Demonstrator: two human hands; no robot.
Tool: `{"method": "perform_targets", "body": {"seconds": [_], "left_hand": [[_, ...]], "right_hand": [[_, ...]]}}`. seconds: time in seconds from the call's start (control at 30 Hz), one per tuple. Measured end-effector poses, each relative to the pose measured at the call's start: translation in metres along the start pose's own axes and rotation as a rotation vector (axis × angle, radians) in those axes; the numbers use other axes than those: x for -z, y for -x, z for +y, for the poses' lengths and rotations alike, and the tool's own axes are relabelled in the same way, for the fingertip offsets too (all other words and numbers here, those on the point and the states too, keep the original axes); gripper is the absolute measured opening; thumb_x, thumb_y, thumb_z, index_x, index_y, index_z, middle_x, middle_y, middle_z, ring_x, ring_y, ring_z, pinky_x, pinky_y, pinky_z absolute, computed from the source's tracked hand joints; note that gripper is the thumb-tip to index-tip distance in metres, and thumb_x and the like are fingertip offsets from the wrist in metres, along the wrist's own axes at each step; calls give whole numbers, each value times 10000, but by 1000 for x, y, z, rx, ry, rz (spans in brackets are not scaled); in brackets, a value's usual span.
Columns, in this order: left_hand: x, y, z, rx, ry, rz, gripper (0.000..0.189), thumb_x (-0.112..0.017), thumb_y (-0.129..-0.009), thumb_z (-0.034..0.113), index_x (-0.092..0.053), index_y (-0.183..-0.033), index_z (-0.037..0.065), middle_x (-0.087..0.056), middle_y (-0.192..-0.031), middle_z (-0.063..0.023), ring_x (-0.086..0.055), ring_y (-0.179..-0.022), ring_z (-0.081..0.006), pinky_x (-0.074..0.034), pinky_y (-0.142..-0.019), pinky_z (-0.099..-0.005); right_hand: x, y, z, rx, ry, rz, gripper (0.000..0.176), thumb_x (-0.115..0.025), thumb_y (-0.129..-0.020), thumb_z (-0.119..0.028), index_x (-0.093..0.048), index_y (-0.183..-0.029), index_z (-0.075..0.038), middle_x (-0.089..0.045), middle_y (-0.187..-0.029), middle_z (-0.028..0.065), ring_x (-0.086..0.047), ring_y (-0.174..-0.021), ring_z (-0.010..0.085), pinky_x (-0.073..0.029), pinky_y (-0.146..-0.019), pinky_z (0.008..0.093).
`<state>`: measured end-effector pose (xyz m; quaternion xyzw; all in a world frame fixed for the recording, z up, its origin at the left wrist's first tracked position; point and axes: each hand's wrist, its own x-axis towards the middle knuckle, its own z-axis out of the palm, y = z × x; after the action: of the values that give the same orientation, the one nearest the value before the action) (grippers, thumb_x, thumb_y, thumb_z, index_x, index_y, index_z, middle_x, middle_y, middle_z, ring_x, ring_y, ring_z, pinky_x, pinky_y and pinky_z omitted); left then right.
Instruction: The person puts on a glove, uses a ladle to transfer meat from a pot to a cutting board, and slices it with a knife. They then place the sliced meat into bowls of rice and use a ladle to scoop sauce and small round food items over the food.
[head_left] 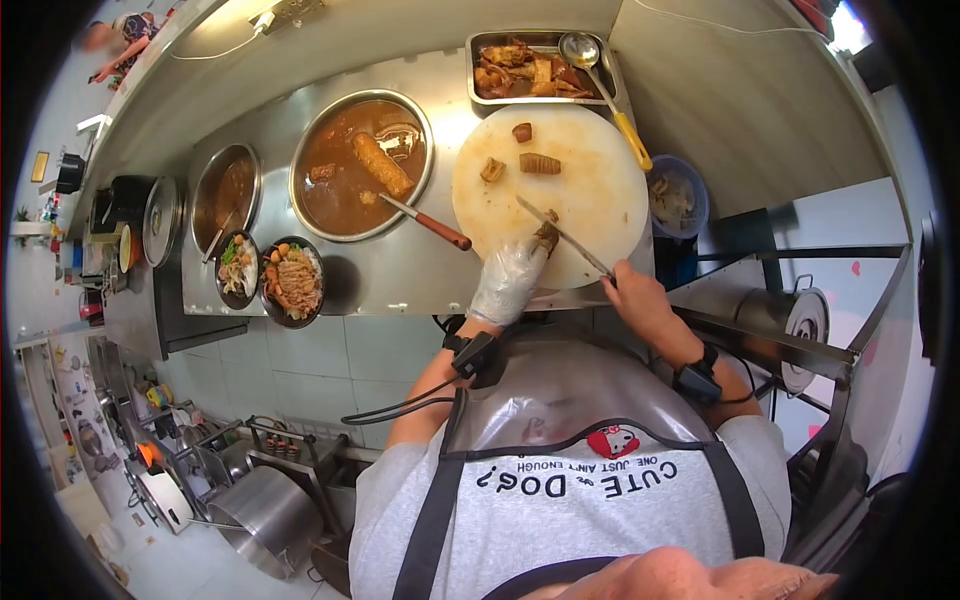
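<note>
On the round white cutting board, my left hand, in a clear plastic glove, presses its fingers on a small dark brown food piece near the board's front edge. My right hand is bare and closed round the handle of a knife, whose blade slants up and left across the board beside that piece. Further back on the board lie a sliced brown piece, a small chunk and a reddish-brown piece.
Behind the board stands a metal tray of braised food with a yellow-handled ladle. To the left are two broth pots and two filled bowls. A blue bin is at the right.
</note>
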<state>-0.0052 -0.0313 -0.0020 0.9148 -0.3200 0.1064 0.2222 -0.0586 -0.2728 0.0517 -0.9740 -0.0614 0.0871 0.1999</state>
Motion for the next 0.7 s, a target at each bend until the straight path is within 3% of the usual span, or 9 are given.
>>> {"method": "perform_targets", "body": {"seconds": [0.53, 0.6, 0.7], "left_hand": [[3, -5, -6, -27, 33, 1, 287, -590, -784, 58, -639, -1067, 48, -590, -974, -111, -592, -835, -315, -521, -707, -415], [1, -1, -1, -22, 71, 20, 287, -589, -782, 57, -639, -1065, 46, -590, -975, -112, -591, -833, -318, -522, -710, -416], [2, -3, -4, -29, 11, 20, 269, -594, -776, 55, -637, -1042, 45, -589, -974, -112, -594, -852, -322, -524, -707, -418]], "right_hand": [[4, -2, -4, -37, -9, -31, 304, -646, -932, -262, -501, -895, 3, -639, -683, 245, -649, -663, 450, -523, -601, 521], [7, 7, -11, -8, -76, 49, 307, -645, -933, -266, -501, -898, 2, -639, -682, 249, -650, -662, 449, -522, -603, 524], [-10, 4, -3, -43, 20, -53, 311, -642, -936, -271, -499, -907, 3, -639, -687, 254, -651, -672, 452, -520, -607, 533]]}}
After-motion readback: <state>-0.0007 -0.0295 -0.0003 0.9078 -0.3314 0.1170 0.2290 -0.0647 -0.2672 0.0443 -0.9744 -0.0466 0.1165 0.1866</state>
